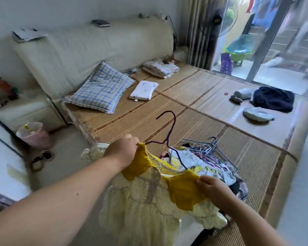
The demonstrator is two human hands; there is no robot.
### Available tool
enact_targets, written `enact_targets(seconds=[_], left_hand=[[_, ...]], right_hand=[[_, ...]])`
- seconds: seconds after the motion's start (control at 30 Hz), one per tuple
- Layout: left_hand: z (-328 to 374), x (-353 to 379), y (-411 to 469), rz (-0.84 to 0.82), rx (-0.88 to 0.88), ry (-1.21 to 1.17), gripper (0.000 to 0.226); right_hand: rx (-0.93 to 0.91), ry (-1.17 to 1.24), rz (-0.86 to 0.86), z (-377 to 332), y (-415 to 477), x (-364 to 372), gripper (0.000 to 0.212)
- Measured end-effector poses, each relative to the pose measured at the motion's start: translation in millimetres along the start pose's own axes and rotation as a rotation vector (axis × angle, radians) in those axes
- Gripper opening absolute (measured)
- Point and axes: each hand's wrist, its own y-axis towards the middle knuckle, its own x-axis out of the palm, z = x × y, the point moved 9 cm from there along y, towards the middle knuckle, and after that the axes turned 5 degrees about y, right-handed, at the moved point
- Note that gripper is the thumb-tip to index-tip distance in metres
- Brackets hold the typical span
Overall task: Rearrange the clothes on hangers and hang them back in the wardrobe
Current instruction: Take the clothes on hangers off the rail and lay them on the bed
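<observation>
Head view: holding up a yellow dress (pixel 149 197) between both hands, above the near edge of the bed (pixel 194 103). Left hand (pixel 123 151) pinching shut on the dress's left shoulder, a mustard frill, right where one arm of the purple hanger (pixel 169 132) is entering the neckline. Right hand (pixel 213 189) pinching shut on the other mustard shoulder frill, lower and nearer the camera. Hanger sitting tilted, hook pointing up and to the left above the hands, its right arm slanting down into the neck opening between them. Pale lacy body of the dress hanging down below both hands, out past the bottom edge of the picture.

Just beyond the right hand, lying on the bed's woven mat: a heap of clothes (pixel 212 167) with a tangle of wire hangers (pixel 206 148) on top, touching or nearly touching the held dress. Farther up the bed, well apart from the hands: a checked pillow (pixel 101 89) leaning by the headboard, a white device (pixel 143 90) beside it, a dark garment (pixel 273 98) near the far right edge.
</observation>
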Motion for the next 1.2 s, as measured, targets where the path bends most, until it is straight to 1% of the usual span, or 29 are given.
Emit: enact_targets(seconds=[0.13,0.23,0.3,0.37,0.47,0.53,0.6,0.73,0.77,0.83,0.87,0.93,1.03,1.1,1.2], left_hand=[[88.6,34.3,64.5,-0.063,0.109,-0.017,0.024],[124.5,60.8,109.8,-0.103,0.123,-0.05,0.024],[136.7,86.7,140.2,-0.139,0.106,-0.052,0.023],[142.5,116.7,161.3,-0.208,0.074,-0.025,0.023],[148.2,159.2,185.3,-0.289,0.035,-0.007,0.022],[152.4,178.4,196.9,-0.321,0.032,-0.012,0.022],[156.2,193.8,206.9,-0.347,0.027,-0.019,0.02],[158.3,210.8,213.1,-0.38,0.032,-0.056,0.019],[155.2,214.8,211.8,-0.395,0.025,-0.071,0.022],[146.1,222.8,204.5,-0.428,0.022,-0.094,0.033],[138.8,227.1,197.8,-0.451,0.015,-0.092,0.038],[120.9,230.3,182.1,-0.489,-0.022,-0.098,0.045],[91.8,214.0,161.8,-0.486,-0.092,-0.123,0.052],[70.6,187.7,149.9,-0.438,-0.128,-0.13,0.055],[37.1,136.5,129.9,-0.332,-0.169,-0.137,0.056]], right_hand=[[0.081,0.113,0.157,48.3,13.6,-73.9,0.016],[0.131,0.121,0.237,70.7,36.8,-109.9,0.018],[0.169,0.081,0.265,87.9,65.1,-127.2,0.02],[0.204,-0.006,0.246,100.3,90.6,-136.0,0.021],[0.267,-0.185,0.163,123.3,123.1,-135.2,0.019],[0.28,-0.28,0.136,134.7,139.8,-134.4,0.024],[0.313,-0.236,0.133,155.2,156.4,-133.4,0.025],[0.407,-0.224,0.127,181.0,181.8,-130.1,0.013],[0.431,-0.233,0.118,188.7,188.6,-127.3,0.027],[0.463,-0.313,0.117,196.2,198.3,-124.8,0.06],[0.46,-0.359,0.137,193.3,201.4,-125.4,0.068],[0.401,-0.439,0.179,171.8,206.6,-125.2,0.069],[0.178,-0.493,0.127,107.2,220.9,-101.3,0.068],[0.013,-0.518,0.057,50.9,226.6,-71.9,0.067],[-0.251,-0.556,-0.033,-47.4,218.7,-18.1,0.061]])
